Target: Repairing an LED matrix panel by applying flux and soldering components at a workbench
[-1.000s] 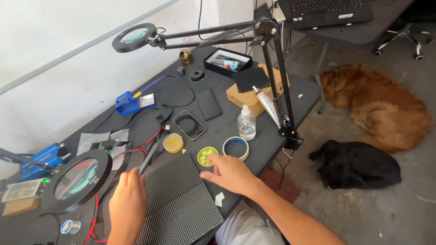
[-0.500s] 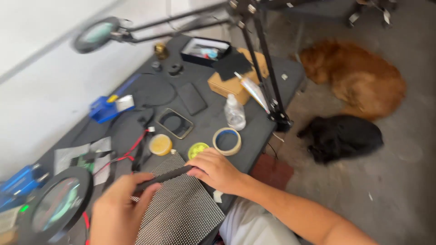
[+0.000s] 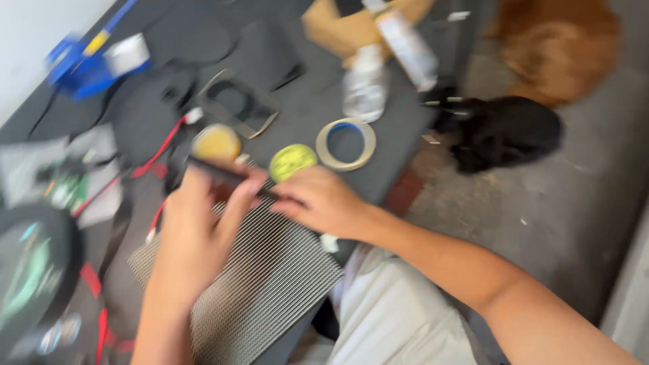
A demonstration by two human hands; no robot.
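A small round tin point(image 3: 216, 142) of amber paste and a yellow-green tin point(image 3: 293, 162) are being left open on the dark table point(image 3: 399, 128). A dark slim tool point(image 3: 226, 174) is being gripped by the left hand point(image 3: 199, 230) over the dotted panel point(image 3: 263, 277), its far end pinched by the right hand point(image 3: 321, 201)

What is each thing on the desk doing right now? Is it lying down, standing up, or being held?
Dark slim tool: held by both hands, lying level.
Left hand: wrapped around the tool.
Right hand: pinching the tool's other end.
Dotted panel: lying flat under the hands.
Tape roll: lying flat.
Green tin: lying flat; blurred.
Clear bottle: upright, it seems.
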